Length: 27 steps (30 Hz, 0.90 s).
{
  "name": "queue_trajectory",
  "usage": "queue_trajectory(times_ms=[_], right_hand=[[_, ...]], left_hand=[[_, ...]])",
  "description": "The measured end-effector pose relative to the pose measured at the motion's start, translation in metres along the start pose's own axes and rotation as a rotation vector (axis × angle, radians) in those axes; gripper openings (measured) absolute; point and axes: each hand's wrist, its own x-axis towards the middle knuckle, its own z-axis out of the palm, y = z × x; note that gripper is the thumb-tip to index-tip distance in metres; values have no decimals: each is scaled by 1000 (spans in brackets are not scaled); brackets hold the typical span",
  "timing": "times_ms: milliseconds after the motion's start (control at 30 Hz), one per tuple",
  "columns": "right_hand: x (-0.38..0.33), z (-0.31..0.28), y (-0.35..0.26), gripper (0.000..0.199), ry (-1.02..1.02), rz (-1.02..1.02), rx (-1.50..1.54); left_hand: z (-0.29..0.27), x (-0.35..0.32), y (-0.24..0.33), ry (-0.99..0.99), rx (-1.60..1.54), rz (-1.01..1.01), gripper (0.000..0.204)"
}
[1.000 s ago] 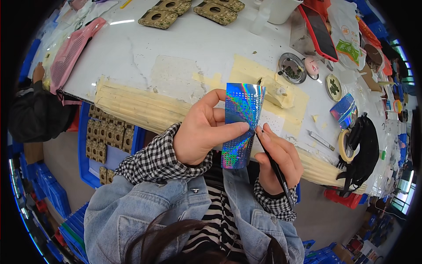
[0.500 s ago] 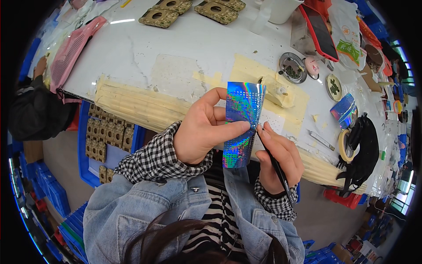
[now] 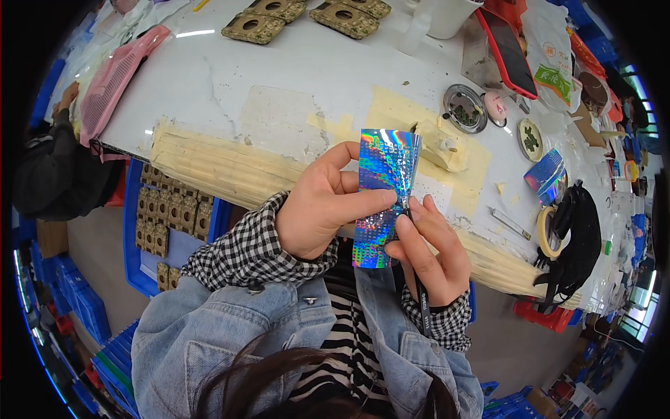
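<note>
Before my chest, my left hand [image 3: 314, 213] is closed on a shiny blue holographic sticker sheet [image 3: 380, 167], its thumb pressed over the front and its fingers behind. The sheet stands upright and bows a little; rows of tiny marks cover it. My right hand [image 3: 436, 255] is closed around slim black tweezers [image 3: 419, 288], whose tip end meets the sheet's right edge beside my left thumb. Fingers hide part of the tweezers, and what the tip grips is too small to make out. Just beyond the sheet sits a small block wrapped in yellowish tape [image 3: 447, 155].
Camouflage-patterned parts [image 3: 252, 28] lie at the back; more fill a blue crate [image 3: 132, 241] below left. Right: round dishes with small green bits [image 3: 465, 108], silver tweezers [image 3: 511, 222], a tape roll [image 3: 548, 234], a black bag [image 3: 583, 237], a red-cased phone [image 3: 508, 56]. Another person's arm [image 3: 63, 133] is far left.
My right hand has shifted slightly left and turned, bringing the tweezers more upright against the sheet. The sheet has bent a little, so its reflections differ. My left hand stays in place.
</note>
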Motion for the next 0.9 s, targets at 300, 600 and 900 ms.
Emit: queue_trajectory(times_ms=[300, 600, 900], right_hand=[[4, -1, -3, 39, 39, 64, 58], [3, -2, -3, 40, 19, 55, 36], [0, -2, 0, 42, -10, 26, 28]], left_hand=[[0, -2, 0, 2, 6, 31, 45], [1, -2, 1, -6, 5, 28, 42], [0, -1, -1, 7, 11, 3, 44]])
